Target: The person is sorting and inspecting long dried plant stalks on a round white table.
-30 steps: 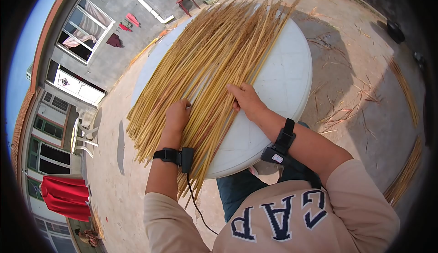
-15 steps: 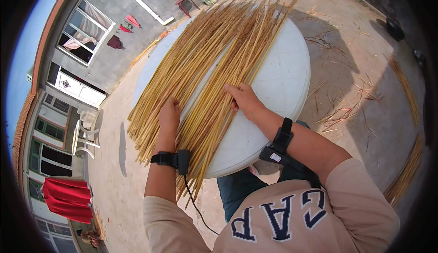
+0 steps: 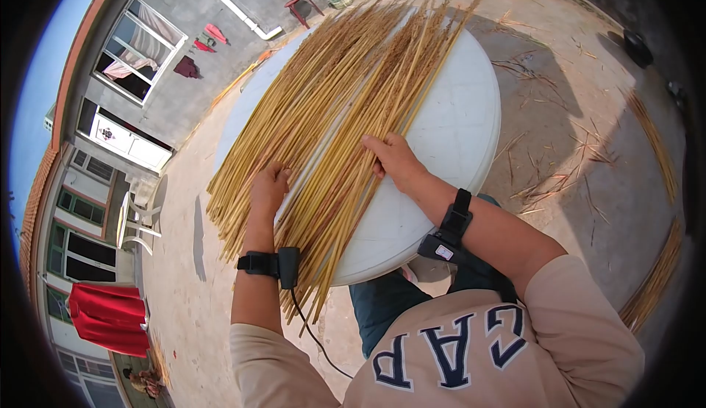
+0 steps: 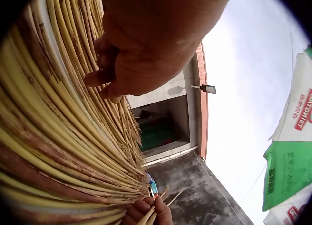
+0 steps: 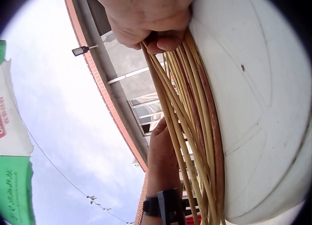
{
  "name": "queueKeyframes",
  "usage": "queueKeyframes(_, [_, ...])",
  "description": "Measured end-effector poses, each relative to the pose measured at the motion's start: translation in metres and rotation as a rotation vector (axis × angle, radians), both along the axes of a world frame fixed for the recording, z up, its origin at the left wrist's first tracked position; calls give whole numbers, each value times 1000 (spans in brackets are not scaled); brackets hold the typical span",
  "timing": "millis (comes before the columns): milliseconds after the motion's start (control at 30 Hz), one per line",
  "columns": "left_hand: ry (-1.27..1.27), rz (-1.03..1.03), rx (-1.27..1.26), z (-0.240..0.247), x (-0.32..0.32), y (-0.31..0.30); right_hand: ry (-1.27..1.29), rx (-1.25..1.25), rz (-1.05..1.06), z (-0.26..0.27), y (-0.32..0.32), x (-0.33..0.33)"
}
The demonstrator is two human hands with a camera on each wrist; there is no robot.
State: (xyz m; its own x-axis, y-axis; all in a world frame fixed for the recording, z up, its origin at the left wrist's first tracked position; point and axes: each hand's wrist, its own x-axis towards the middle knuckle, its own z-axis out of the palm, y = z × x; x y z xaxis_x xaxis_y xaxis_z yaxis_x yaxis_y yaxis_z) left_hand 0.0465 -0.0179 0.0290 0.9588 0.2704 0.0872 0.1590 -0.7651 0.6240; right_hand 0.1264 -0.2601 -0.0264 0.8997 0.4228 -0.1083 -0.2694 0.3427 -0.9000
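Note:
Long yellow sorghum stalks (image 3: 257,139) with brown seed heads lie across a round white table (image 3: 463,114). In the head view a narrow strip of table parts them into a left and a right group. My right hand (image 3: 397,161) pinches a few stalks (image 5: 183,118) at the right group's edge, thumb and fingers curled round them. My left hand (image 3: 268,187) is over the lower part of the left group beside the strip. In the left wrist view its fingers (image 4: 100,78) are loosely bent near the stalks, with nothing visible between them.
Two bundles of stalks (image 3: 651,143) lie on the ground at the right, with scattered scraps (image 3: 562,172) nearer the table. A white chair (image 3: 136,224) and a hanging red garment (image 3: 109,320) are at the left. A cable (image 3: 312,334) trails from the left wrist camera.
My left hand has shifted left and slightly toward my body, its fingers loosening. A strip of white table has appeared between the two stalk groups. The right hand has barely moved.

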Motion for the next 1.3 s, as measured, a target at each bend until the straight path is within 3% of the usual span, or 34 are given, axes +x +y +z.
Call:
queueKeyframes(100, [-25,134,222,9,-1,6,-3,4,-7,-1,1,-1])
queueKeyframes(167, [-265,145,-69,10,2,19,0,15,-17,0,1,0])
queueKeyframes(300, [-220,90,-116,17,-5,19,1,19,14,1,0,0])
queueKeyframes(367, [-138,225,114,22,-7,11,4,24,5,1,1,0])
queueKeyframes(400, [-136,221,114,22,-6,7,-4,38,17,2,0,0])
queueKeyframes(500, [-319,98,-117,25,-9,-22,0,51,27,6,-2,-3])
queueKeyframes(567, [-183,-61,155,34,-16,-61,7,53,25,7,-2,-4])
queueKeyframes(700, [-138,-233,232,10,-22,-100,20,177,28,3,-3,-2])
queueKeyframes(800, [-109,-311,135,3,-25,-114,33,242,36,5,-5,0])
queueKeyframes(900, [47,-241,-67,5,-23,-116,53,284,28,1,-4,2])
queueKeyframes(967, [151,-130,-379,10,-23,-118,64,317,21,-1,-4,2])
queueKeyframes(1067, [264,-107,-377,13,-22,-113,138,354,21,1,-3,1])
queueKeyframes(1100, [266,-108,-375,9,-22,-111,89,289,8,3,-2,-1])
queueKeyframes(1167, [-188,-351,194,-1,-23,-111,44,223,-9,5,-2,-2])
queueKeyframes(1300, [-2,-290,37,0,-27,-117,24,187,15,3,-4,-2])
